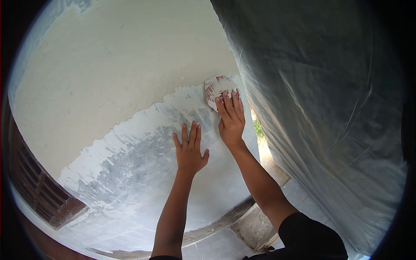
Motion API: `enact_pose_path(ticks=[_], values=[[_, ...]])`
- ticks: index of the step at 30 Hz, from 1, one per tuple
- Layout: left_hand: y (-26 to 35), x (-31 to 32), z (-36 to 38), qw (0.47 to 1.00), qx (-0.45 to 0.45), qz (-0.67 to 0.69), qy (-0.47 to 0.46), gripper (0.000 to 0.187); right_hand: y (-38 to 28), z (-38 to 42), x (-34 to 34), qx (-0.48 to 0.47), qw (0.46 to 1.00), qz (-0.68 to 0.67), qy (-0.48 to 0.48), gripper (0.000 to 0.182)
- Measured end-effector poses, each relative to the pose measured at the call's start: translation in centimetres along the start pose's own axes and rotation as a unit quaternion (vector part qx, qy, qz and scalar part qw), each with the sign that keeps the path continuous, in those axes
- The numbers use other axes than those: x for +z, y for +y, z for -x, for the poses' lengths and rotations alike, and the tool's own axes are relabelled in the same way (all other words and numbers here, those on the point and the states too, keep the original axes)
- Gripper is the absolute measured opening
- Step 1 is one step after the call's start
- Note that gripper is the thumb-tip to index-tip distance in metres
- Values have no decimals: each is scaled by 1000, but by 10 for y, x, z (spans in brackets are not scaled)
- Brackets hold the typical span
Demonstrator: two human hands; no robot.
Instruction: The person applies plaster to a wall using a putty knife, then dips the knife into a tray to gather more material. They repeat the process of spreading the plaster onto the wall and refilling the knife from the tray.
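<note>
My right hand (231,121) grips a flat reddish putty spreader (216,86), its face smeared with white putty, and holds it against the wall near the wall's right edge. The fingers lie extended over the spreader; the thumb side is partly hidden. My left hand (190,149) is open, fingers spread, with its palm toward a grey, partly coated patch of the wall (143,147). It holds nothing. White wet-looking putty (130,123) borders the smooth cream-coloured surface (130,65) above.
A crumpled translucent plastic sheet (320,95) hangs along the right side. Below my right arm, a tray of putty-like material (255,227) sits on the tiled floor (212,249). A brown slatted wooden frame (41,186) is at the left.
</note>
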State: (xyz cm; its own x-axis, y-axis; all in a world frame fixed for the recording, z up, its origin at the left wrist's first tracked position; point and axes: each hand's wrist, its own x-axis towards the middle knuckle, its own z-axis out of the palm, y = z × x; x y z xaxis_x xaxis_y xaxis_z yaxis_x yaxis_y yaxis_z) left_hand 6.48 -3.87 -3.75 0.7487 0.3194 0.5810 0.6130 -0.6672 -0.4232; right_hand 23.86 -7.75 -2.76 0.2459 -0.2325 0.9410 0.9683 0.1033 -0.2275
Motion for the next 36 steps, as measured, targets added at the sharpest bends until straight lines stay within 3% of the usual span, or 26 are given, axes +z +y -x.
enact_pose_path(ticks=[6,10,17,22,26,36], values=[[0,-1,1,1000,-2,-4,-13,95,22,20,0,-4,998,36,-51,51],[2,-1,0,1000,-23,-4,-20,94,24,9,-6,-1,999,37,13,53],[2,-6,-1,999,-13,-6,-34,95,28,17,0,11,998,53,-25,49],[3,-5,-1,999,-28,-10,-37,96,23,9,-2,31,997,54,37,52],[5,-6,-1,999,-28,-10,-44,96,22,4,13,46,998,50,-2,49],[2,-5,-1,999,-24,2,-37,97,19,-1,5,36,998,52,13,51]])
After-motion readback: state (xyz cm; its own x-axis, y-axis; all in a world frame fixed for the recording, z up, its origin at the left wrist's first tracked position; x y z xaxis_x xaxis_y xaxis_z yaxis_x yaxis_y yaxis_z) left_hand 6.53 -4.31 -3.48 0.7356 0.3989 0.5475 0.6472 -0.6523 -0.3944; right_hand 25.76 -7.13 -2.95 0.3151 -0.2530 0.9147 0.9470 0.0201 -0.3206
